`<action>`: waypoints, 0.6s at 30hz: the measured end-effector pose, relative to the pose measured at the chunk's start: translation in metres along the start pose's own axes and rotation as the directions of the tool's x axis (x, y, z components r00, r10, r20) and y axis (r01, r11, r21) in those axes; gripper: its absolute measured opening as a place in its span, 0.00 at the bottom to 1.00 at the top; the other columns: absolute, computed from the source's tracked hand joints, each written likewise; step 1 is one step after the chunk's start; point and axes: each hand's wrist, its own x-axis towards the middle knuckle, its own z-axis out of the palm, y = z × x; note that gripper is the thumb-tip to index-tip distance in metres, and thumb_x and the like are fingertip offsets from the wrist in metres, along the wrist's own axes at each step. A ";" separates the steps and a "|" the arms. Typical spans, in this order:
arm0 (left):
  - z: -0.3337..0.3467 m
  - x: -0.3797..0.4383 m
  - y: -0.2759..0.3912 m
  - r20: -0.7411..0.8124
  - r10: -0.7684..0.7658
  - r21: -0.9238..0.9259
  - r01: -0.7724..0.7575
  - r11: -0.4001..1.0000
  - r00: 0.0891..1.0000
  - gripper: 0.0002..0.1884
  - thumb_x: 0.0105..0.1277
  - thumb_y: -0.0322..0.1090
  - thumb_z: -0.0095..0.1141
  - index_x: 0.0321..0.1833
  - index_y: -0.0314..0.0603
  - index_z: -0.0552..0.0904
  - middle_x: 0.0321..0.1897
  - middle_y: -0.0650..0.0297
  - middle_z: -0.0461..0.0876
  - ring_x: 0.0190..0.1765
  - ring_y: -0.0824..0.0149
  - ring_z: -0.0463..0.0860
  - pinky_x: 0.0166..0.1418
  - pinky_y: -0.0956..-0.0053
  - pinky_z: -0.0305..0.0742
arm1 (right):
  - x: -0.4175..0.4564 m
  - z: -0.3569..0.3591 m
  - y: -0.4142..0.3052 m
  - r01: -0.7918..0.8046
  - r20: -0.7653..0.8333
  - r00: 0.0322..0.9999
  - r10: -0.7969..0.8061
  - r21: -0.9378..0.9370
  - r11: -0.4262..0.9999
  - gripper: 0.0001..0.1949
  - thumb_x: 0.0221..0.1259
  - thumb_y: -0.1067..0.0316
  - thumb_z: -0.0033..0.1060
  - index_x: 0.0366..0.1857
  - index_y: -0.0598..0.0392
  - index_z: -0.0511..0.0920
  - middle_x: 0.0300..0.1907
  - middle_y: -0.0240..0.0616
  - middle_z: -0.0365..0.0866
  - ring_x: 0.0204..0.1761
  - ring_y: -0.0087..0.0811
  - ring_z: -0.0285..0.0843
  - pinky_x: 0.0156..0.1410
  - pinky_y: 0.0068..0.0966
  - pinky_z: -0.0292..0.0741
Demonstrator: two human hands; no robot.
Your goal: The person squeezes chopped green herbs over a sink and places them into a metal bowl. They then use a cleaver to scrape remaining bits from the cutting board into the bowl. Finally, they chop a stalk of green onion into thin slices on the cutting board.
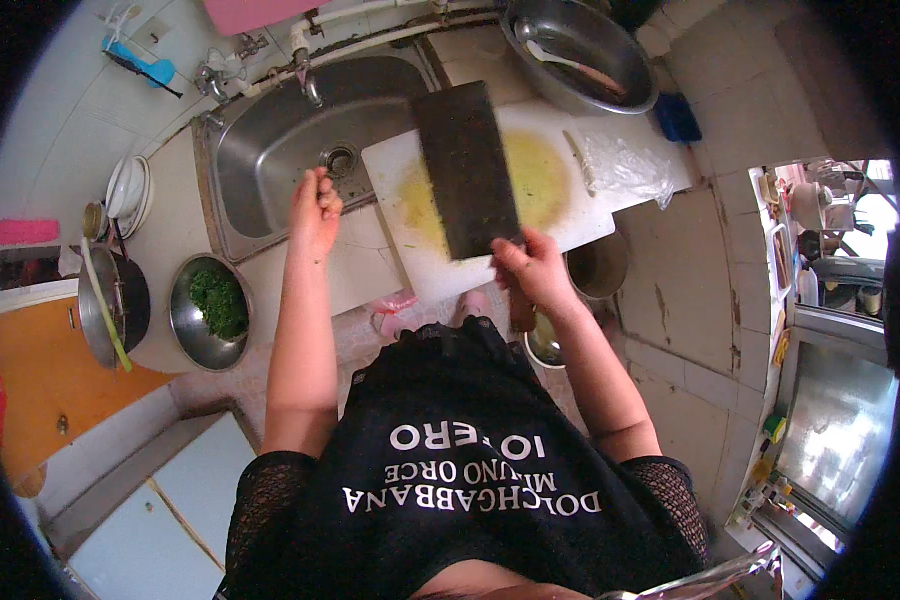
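Note:
My right hand (532,270) grips the handle of a broad, dark cleaver (469,172), held above a white cutting board (390,169) with its blade turned flat to the view. Yellow-green stains and small green bits mark the board. My left hand (317,202) hangs in the air over the near edge of the steel sink (259,165), its fingers curled; whether it holds anything small cannot be told. On the counter at the left, a steel bowl (184,337) contains chopped leafy greens (217,301).
A large metal basin (570,94) with a spoon in it stands behind the board. A clear plastic bag (622,169) lies on the board's right part. At the far left, a green stalk (105,307) lies across a pan (94,281). A faucet (309,86) overhangs the sink.

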 end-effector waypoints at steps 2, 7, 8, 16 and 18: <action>-0.015 0.009 0.007 -0.035 -0.061 -0.207 0.052 0.977 0.998 0.16 0.78 0.46 0.42 0.35 0.45 0.73 0.21 0.72 0.66 0.21 0.78 0.60 0.22 0.83 0.55 | 0.010 -0.027 0.005 0.012 -0.133 0.991 -0.033 -0.157 0.988 0.11 0.64 0.60 0.62 0.37 0.58 0.78 0.26 0.32 0.80 0.24 0.22 0.75 0.30 0.22 0.72; -0.023 0.034 0.041 -0.137 -0.134 -0.226 0.101 0.969 0.982 0.27 0.78 0.56 0.32 0.21 0.49 0.64 0.15 0.71 0.58 0.17 0.74 0.52 0.19 0.78 0.47 | 0.041 -0.105 0.031 -0.037 -0.255 0.967 0.013 -0.090 0.995 0.11 0.65 0.61 0.62 0.31 0.57 0.75 0.23 0.32 0.78 0.21 0.21 0.73 0.26 0.22 0.70; -0.022 0.039 0.048 -0.156 -0.136 -0.191 0.106 0.976 0.978 0.29 0.77 0.58 0.30 0.19 0.49 0.62 0.14 0.71 0.55 0.17 0.74 0.51 0.20 0.78 0.46 | 0.044 -0.116 0.040 -0.050 -0.257 0.966 0.035 -0.052 0.997 0.11 0.65 0.61 0.62 0.31 0.57 0.75 0.23 0.32 0.78 0.21 0.21 0.73 0.25 0.22 0.70; -0.003 0.078 0.069 -0.332 0.075 0.182 -0.014 0.983 0.940 0.25 0.76 0.53 0.40 0.20 0.51 0.57 0.14 0.73 0.50 0.17 0.73 0.48 0.21 0.76 0.44 | 0.043 -0.148 0.081 -0.085 -0.252 0.961 0.109 0.106 0.991 0.09 0.67 0.63 0.60 0.34 0.58 0.76 0.24 0.30 0.77 0.21 0.21 0.72 0.26 0.22 0.70; 0.007 0.083 0.070 -0.377 0.196 0.320 -0.072 0.945 0.905 0.25 0.76 0.53 0.41 0.20 0.51 0.57 0.14 0.72 0.50 0.16 0.73 0.49 0.20 0.75 0.44 | 0.042 -0.150 0.089 -0.097 -0.220 0.969 0.115 0.092 0.991 0.09 0.67 0.63 0.59 0.34 0.57 0.76 0.24 0.30 0.77 0.22 0.21 0.72 0.27 0.22 0.70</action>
